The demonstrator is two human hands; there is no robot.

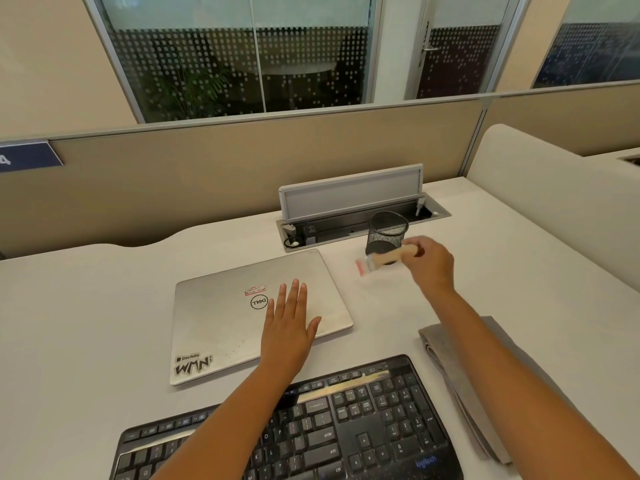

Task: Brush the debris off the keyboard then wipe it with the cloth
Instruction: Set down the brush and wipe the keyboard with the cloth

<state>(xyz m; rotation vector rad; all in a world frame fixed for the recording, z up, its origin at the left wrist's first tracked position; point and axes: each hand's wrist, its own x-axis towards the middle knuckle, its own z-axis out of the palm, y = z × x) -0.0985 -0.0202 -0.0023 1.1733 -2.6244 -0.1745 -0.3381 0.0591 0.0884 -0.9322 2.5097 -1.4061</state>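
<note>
A black keyboard (346, 420) lies at the near edge of the white desk, partly covered by my forearms. My right hand (431, 263) grips a small wooden-handled brush (379, 259) in front of a pen cup, well beyond the keyboard; the brush is blurred and its bristle end points left. My left hand (289, 323) rests flat, fingers straight, on a closed silver laptop (221, 320). A folded grey cloth (464, 382) lies right of the keyboard, partly under my right forearm.
A black mesh pen cup (388, 232) stands behind the brush. An open cable box with a raised grey lid (349, 194) sits at the back of the desk (69, 323). A beige partition runs behind, and a pale divider rises on the right.
</note>
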